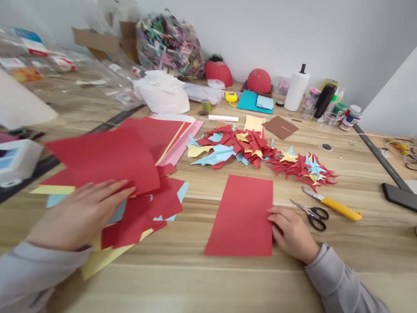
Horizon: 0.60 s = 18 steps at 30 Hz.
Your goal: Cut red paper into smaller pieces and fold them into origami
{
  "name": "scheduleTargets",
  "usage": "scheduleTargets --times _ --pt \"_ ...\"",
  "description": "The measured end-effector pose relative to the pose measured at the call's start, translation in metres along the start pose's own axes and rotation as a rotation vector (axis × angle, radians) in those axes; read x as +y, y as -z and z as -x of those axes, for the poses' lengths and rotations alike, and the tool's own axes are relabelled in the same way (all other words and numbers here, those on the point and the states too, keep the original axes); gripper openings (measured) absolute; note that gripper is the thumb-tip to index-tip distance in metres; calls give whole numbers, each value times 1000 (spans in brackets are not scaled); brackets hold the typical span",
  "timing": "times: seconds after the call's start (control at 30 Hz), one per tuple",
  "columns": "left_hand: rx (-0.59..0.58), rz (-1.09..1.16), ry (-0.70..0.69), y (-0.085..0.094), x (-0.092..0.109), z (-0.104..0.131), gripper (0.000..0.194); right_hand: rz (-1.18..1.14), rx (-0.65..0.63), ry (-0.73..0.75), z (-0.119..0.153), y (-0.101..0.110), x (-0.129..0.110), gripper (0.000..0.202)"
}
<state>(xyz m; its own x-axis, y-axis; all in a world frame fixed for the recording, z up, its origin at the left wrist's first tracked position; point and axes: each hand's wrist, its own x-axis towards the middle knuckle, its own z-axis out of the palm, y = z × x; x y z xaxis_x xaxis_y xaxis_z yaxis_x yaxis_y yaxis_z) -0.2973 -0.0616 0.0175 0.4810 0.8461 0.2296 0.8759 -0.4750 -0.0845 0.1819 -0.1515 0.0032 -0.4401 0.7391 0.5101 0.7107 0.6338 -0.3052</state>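
Right hand (291, 232) pinches a near red sheet (242, 216); left hand (79, 213) touches the paper pile (165, 199), grip unclear. Looks like sheet-laying, calling next for steadiness.

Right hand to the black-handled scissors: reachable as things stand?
Likely yes. The scissors lie just beyond the right hand, with nothing on top of them and no visible obstacle between. Its fingers are at the edge of the red sheet, so it would probably leave that first.
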Motion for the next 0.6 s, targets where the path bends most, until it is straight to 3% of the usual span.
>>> scheduleTargets --times 0.1,0.27,0.6 --pt "-93 26 -44 -6 -2 -3 42 6 0 -2 0 0 0 22" --pt "-18 55 -26 1 -11 -11 41 -14 20 -11 3 -1 2 21" --pt "22 10 209 13 -2 -28 45 -27 21 -24 4 -2 4 21"
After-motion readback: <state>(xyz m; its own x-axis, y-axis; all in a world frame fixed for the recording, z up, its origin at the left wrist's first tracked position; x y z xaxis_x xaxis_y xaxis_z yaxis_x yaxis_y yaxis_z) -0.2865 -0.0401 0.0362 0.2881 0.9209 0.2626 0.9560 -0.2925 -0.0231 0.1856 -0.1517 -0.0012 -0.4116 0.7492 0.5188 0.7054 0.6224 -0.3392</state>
